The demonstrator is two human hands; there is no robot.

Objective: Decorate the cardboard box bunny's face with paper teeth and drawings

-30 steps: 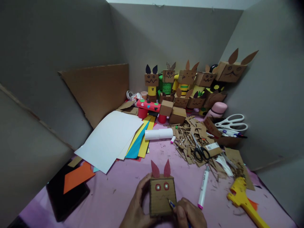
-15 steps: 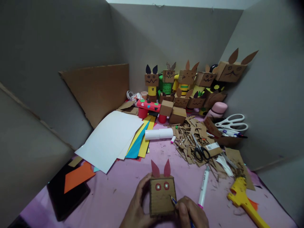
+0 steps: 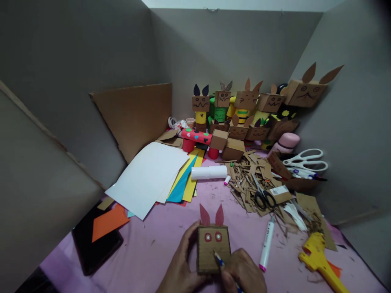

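A small cardboard box [image 3: 207, 260] with two pink leaf-shaped ears and red-ringed eyes stands upright at the bottom middle. My left hand [image 3: 183, 260] is wrapped around its left side and lower edge. Between the fingers of my right hand [image 3: 244, 270] is a blue pencil [image 3: 220, 261], its tip at the box's front face just below the eyes. Part of the right hand overlaps the box's lower right corner. To the right lies a white marker [image 3: 267, 244] without its cap, near a yellow glue gun [image 3: 320, 258].
Cardboard scraps [image 3: 247, 183] with black-handled scissors [image 3: 265, 199] lie at right. White paper sheets [image 3: 149, 175] and a white paper roll [image 3: 209, 172] are beyond the box. A dark tablet-like slab [image 3: 94, 252] lies left. Cardboard animal figures [image 3: 200, 103] line the back.
The pencil tip has moved left across the box's front face, with my right hand following. The whole view has shifted slightly; my left hand keeps its hold on the box.
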